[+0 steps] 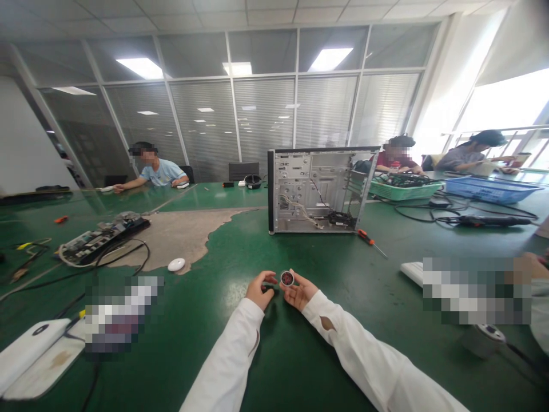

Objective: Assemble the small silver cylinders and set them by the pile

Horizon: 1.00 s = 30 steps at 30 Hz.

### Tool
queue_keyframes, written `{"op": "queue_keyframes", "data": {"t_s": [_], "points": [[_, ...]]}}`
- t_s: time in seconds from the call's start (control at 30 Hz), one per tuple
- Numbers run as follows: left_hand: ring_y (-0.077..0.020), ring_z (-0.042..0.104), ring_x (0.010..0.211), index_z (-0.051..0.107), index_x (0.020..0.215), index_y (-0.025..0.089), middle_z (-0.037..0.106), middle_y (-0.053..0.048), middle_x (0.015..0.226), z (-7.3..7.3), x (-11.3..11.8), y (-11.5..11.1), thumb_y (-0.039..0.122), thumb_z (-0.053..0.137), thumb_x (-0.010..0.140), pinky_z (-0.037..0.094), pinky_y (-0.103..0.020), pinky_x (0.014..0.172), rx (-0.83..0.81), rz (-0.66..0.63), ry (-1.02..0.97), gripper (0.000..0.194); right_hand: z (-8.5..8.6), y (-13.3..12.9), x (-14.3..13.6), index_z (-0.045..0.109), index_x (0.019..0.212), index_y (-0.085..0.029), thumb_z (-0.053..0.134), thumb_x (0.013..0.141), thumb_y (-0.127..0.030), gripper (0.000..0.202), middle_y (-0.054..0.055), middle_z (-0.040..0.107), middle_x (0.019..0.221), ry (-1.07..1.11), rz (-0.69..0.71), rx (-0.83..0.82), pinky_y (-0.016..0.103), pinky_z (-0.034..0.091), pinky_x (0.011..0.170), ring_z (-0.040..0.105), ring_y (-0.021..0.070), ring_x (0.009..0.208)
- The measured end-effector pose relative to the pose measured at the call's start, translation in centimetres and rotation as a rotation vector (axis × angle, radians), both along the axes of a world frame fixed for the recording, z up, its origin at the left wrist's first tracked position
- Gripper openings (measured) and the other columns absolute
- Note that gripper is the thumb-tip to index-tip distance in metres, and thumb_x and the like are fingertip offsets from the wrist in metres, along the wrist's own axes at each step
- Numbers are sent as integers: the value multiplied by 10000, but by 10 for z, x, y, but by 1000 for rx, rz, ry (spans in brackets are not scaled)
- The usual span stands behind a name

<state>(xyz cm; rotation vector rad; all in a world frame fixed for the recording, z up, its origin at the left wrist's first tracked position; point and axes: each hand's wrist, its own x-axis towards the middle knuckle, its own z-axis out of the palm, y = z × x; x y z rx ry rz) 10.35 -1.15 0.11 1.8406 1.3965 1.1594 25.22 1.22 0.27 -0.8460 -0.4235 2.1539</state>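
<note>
My right hand [301, 292] grips a small round part [287, 278] with a pale silvery rim and a dark, reddish patterned face turned toward me. Its exact kind I cannot make out. Close beside it on the left, my left hand [259, 290] has its fingers curled inward. Something small and dark shows under those fingertips, too little of it to name. Both hands are just above the green tabletop [231, 355]. Beyond them stands an open metal computer case [295, 189], with loose cables inside. An orange-handled screwdriver [366, 237] lies by its right corner.
A white oval object [176, 265] and a circuit board assembly [105, 237] with cables lie to the left. Green [403, 191] and blue [489, 189] baskets stand at the back right. Several people sit around the table, one with a hand at the right edge.
</note>
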Motion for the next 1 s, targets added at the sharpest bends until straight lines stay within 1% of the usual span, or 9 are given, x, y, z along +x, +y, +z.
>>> {"op": "queue_keyframes", "data": {"t_s": [0.1, 0.2, 0.3, 0.37, 0.5, 0.6, 0.7, 0.8, 1.0], "points": [[-164, 522, 830, 483, 943, 191, 595, -23, 831, 1, 2, -2, 26, 459, 568, 402, -249, 610, 37, 16, 39, 410, 0, 0, 1, 497, 733, -118, 494, 713, -352, 235, 24, 588, 578, -4, 5, 4, 190, 437, 470, 578, 97, 521], [-201, 465, 919, 476, 981, 195, 562, -54, 910, 6, 7, -7, 88, 487, 602, 415, -282, 640, 140, 20, 98, 395, 0, -1, 2, 499, 719, -119, 474, 720, -378, 259, 20, 579, 547, -16, 23, 16, 191, 436, 465, 565, 90, 495], [-220, 403, 998, 444, 1054, 212, 500, -67, 1049, 13, 13, -13, 128, 494, 626, 395, -339, 746, 244, -38, 134, 439, -1, 0, 1, 497, 693, -119, 472, 716, -392, 275, 12, 565, 515, -31, 17, 29, 181, 428, 446, 532, 71, 437], [-222, 378, 1025, 413, 1100, 222, 466, -63, 1104, 16, 16, -15, 139, 491, 637, 366, -366, 804, 283, -77, 151, 476, -2, 0, -1, 491, 666, -122, 483, 708, -392, 273, 2, 550, 484, -51, 23, 34, 174, 420, 430, 504, 59, 395], [-211, 386, 1016, 417, 1105, 220, 475, -57, 1102, 15, 17, -16, 158, 484, 664, 315, -380, 872, 320, -81, 138, 451, -7, 1, -4, 485, 646, -130, 505, 697, -372, 248, -16, 513, 422, -93, 29, 113, 172, 406, 407, 480, 59, 360], [-203, 402, 996, 441, 1078, 226, 493, -52, 1068, 13, 16, -15, 192, 490, 678, 356, -349, 832, 290, -54, 118, 405, -11, 1, -4, 476, 634, -133, 491, 706, -372, 250, -14, 514, 411, -97, 46, 143, 180, 402, 408, 483, 65, 356], [-200, 419, 973, 462, 1043, 222, 509, -52, 1028, 13, 17, -14, 207, 512, 667, 410, -299, 730, 254, -17, 99, 380, -12, 1, -2, 459, 602, -131, 463, 725, -361, 261, 0, 535, 428, -55, 108, 114, 196, 410, 435, 509, 79, 385], [-196, 449, 929, 490, 986, 213, 527, -52, 982, 15, 20, -14, 203, 540, 642, 420, -267, 649, 226, 22, 75, 348, -10, 0, 0, 466, 620, -124, 418, 750, -351, 266, 9, 554, 447, -17, 172, 94, 218, 417, 465, 533, 96, 412], [-185, 488, 866, 503, 946, 198, 543, -52, 934, 18, 21, -16, 241, 566, 626, 424, -260, 630, 173, 58, 30, 329, -5, -7, 0, 486, 621, -111, 326, 782, -386, 357, 33, 578, 467, -5, 247, 108, 240, 419, 483, 561, 120, 454]]}}
